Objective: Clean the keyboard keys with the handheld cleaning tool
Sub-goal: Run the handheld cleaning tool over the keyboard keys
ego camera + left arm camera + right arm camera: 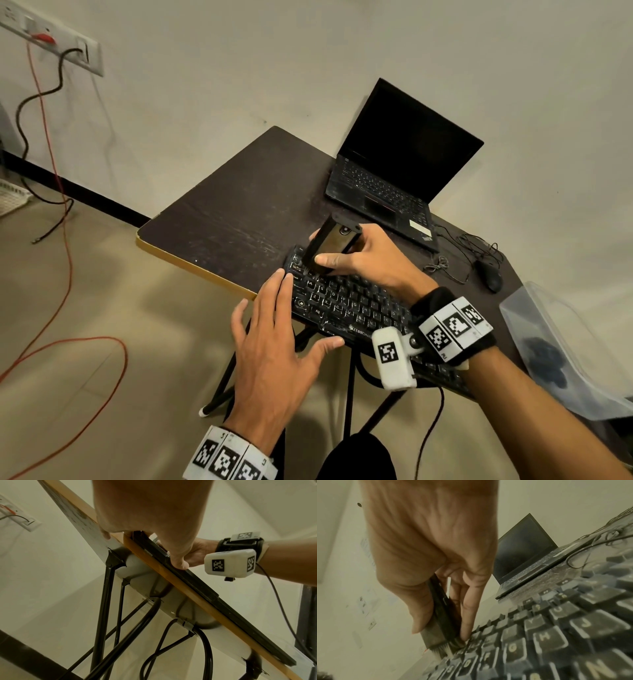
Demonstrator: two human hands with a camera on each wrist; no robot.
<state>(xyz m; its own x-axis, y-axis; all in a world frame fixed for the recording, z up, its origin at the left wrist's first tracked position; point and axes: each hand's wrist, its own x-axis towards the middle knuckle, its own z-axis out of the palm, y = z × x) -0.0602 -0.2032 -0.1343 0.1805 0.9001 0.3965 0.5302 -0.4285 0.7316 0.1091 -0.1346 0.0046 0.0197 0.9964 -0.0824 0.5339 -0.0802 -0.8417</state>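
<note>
On the keyboard (346,301), right hand (370,260) gripping brush (330,245), bristles hidden, left hand (274,346) spread flat.

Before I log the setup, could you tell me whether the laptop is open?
Open: the laptop has its lid raised and its screen dark.

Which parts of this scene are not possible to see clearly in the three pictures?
- Head view: the right hand and wrist camera cover many keys of the keyboard.
- Head view: the brush end of the cleaning tool is hidden behind the thumb.
- Left wrist view: the left hand fills the top; no key shows.
- Right wrist view: near keys are blurred.
- Head view: contents of the clear container are dark, cut off by the edge.
</note>
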